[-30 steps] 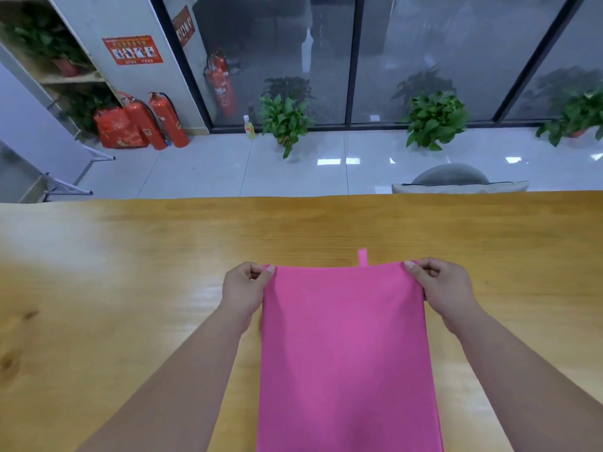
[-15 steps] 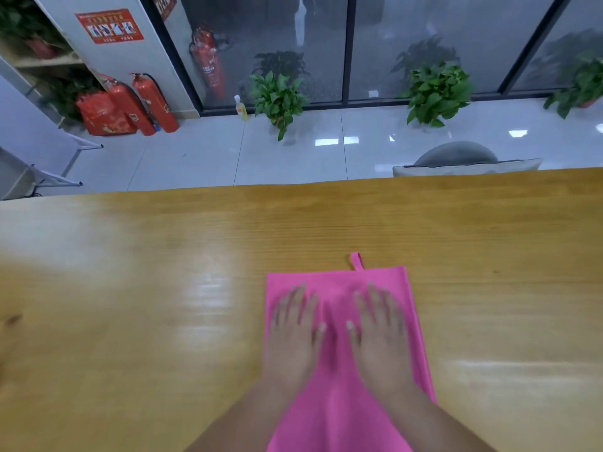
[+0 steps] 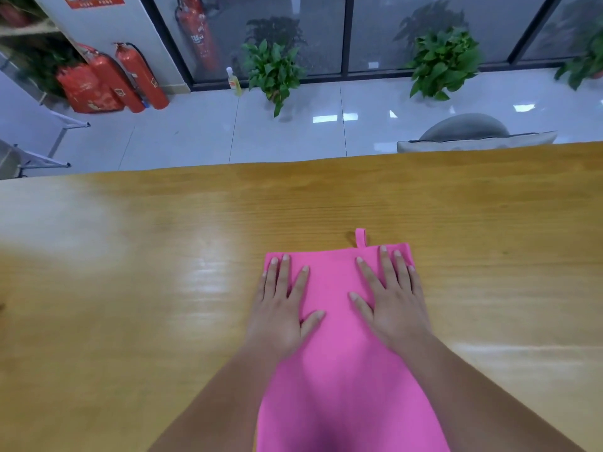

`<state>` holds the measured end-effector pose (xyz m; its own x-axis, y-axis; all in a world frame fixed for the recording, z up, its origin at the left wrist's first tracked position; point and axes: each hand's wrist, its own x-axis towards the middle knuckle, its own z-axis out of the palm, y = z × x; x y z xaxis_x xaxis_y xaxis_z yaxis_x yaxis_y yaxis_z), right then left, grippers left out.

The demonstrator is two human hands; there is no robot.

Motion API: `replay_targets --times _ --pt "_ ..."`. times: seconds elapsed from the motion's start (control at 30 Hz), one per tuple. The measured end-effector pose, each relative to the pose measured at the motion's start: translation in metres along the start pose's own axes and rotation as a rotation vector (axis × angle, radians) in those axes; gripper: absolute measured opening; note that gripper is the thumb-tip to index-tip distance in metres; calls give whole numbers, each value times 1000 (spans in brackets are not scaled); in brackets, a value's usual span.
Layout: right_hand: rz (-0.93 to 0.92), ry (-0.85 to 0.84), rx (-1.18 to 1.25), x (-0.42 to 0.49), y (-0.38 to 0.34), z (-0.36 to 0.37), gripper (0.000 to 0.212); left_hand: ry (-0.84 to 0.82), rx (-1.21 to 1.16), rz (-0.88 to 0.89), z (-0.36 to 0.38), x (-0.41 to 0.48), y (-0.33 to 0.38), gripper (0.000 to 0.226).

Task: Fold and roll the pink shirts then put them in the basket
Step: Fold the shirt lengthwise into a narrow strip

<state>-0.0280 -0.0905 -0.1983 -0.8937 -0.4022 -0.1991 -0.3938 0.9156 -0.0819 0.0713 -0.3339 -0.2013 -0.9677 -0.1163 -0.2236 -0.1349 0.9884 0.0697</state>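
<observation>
Both hands — left hand (image 3: 280, 308), right hand (image 3: 391, 305) — now lie flat with fingers spread on the folded pink shirt (image 3: 339, 370), having let go of its far corners. The shirt rests on the wooden table (image 3: 130, 305) — smoothing suggests rolling comes next; no basket is visible.

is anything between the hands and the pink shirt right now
Nothing visible is in the way. The left hand and the right hand both lie flat, fingers spread, directly on the pink shirt near its far corners. The shirt itself lies flat on the wooden table.
</observation>
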Motion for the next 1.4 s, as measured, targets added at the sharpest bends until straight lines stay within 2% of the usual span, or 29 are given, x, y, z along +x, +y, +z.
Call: replay_targets --times 0.17,0.23,0.33,0.43,0.67,0.8,0.9,0.97,1.07,1.17,1.23,1.4 --pt "48 26 48 -11 -23 -4 69 23 -45 -60 -7 -2 20 80" --pt "-24 42 71 -43 -43 4 69 71 -102 -9 0 -29 38 74" --pt "-116 32 89 -109 -46 24 71 56 -128 107 19 -90 41 77" --pt "-42 43 82 -143 -15 31 75 39 -82 118 28 -122 19 82" --pt "-39 -2 9 -96 -1 22 73 -39 -25 139 15 -73 6 82" --pt "-8 -32 1 -52 1 11 71 -83 30 75 1 -28 5 83" --pt "26 -8 53 -44 -15 4 69 -82 -87 -20 -12 -17 30 81" --pt "-19 4 78 -61 -33 8 67 -30 -164 -40 -8 -34 49 76" --pt "-108 -10 89 -114 -39 23 68 -4 -173 57 13 -94 55 75" --pt "-50 4 70 -158 -9 30 75 -15 -112 126 25 -138 29 79" --pt "1 -25 40 -162 8 28 77 -30 -77 154 23 -137 16 81" --pt "-10 -31 -11 -115 13 23 76 -54 -18 173 16 -89 7 82"
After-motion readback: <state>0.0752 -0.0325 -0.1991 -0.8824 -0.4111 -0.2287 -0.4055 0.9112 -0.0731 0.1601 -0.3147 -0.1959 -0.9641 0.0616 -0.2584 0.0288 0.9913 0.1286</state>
